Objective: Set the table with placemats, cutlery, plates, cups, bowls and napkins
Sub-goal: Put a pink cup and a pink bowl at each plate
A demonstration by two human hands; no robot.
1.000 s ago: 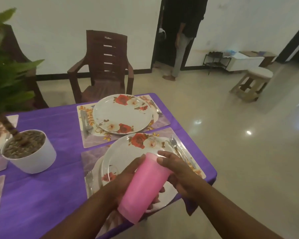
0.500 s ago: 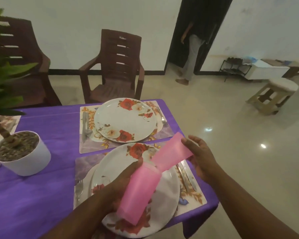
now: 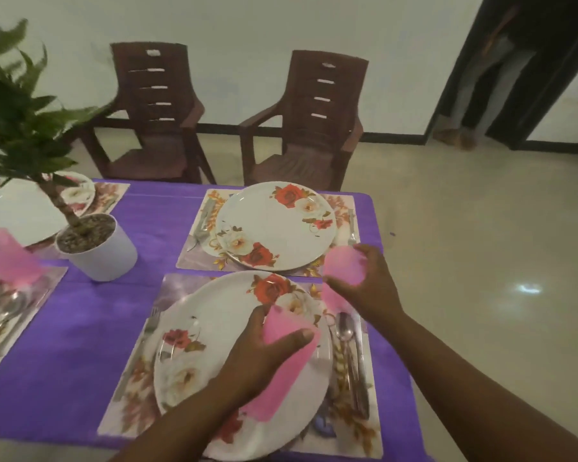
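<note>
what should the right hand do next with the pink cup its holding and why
Probably lower the pink cup in the right hand onto the near placemat, at its far right corner above the spoon. The cup hangs right there, that setting has a plate and cutlery but no cup standing, and the left hand holds the remaining pink cups.

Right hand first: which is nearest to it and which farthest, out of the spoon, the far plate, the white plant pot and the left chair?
From the right hand:
1. Spoon, just below it.
2. Far plate, to its left.
3. White plant pot, across the table, left.
4. Left chair, beyond the table.
</note>
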